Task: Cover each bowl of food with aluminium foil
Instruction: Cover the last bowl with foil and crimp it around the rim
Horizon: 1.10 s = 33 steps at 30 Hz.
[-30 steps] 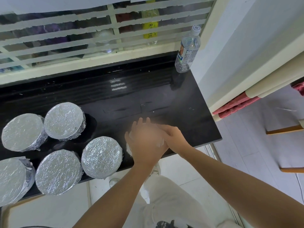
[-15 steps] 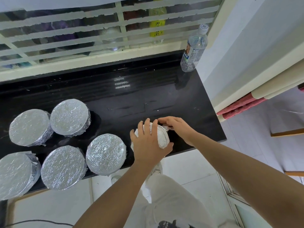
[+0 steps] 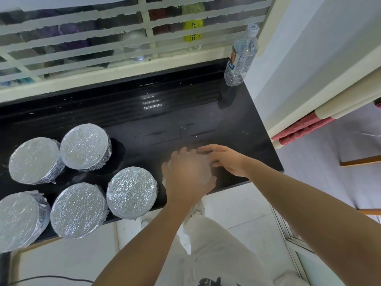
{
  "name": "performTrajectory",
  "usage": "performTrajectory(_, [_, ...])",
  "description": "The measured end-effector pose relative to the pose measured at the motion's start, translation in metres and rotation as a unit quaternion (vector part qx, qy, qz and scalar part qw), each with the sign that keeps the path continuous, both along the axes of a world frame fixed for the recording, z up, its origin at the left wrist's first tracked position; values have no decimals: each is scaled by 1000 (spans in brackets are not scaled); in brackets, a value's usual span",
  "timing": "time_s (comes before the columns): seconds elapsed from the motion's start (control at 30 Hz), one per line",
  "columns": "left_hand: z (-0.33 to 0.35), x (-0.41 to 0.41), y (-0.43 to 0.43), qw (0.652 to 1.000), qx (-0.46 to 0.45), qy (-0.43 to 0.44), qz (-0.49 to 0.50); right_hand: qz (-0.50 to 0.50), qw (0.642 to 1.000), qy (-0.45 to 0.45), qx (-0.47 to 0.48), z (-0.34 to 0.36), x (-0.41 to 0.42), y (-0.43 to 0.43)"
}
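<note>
Left hand point(image 3: 185, 179) and right hand point(image 3: 228, 159) meet over a foil-wrapped bowl point(image 3: 206, 176) (blur hides their grip), beside five covered bowls point(image 3: 132, 191).

Left hand point(image 3: 186, 176), now blurred, spreads over the near-edge bowl point(image 3: 205, 175), hiding more foil; right hand point(image 3: 228, 161) loosens its pinch, fingers straighter.
</note>
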<state>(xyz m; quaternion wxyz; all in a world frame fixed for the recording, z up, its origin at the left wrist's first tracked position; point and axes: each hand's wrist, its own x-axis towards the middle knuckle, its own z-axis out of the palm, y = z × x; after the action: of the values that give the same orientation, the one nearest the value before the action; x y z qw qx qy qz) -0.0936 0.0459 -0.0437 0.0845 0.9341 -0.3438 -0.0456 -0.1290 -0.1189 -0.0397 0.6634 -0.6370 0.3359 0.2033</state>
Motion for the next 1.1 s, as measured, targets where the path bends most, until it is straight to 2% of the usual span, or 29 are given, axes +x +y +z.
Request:
performTrajectory(0.13, [0,0,0,1000,-2,0,1,-5,1000,-2,2,2,0,-2])
performTrajectory(0.37, [-1,0,0,1000,-6,1,1,9,998,-25,-49,5,1,1])
performTrajectory(0.57, [-1,0,0,1000,-5,3,3,74,989,-60,-110,6,6,5])
performTrajectory(0.7, [-1,0,0,1000,-5,4,6,63,987,-75,-129,3,7,7])
performTrajectory(0.9, [-2,0,0,1000,-5,2,3,55,989,-58,-123,3,7,2])
performTrajectory(1.1, [-2,0,0,1000,-2,2,3,94,980,-102,-143,5,10,-1])
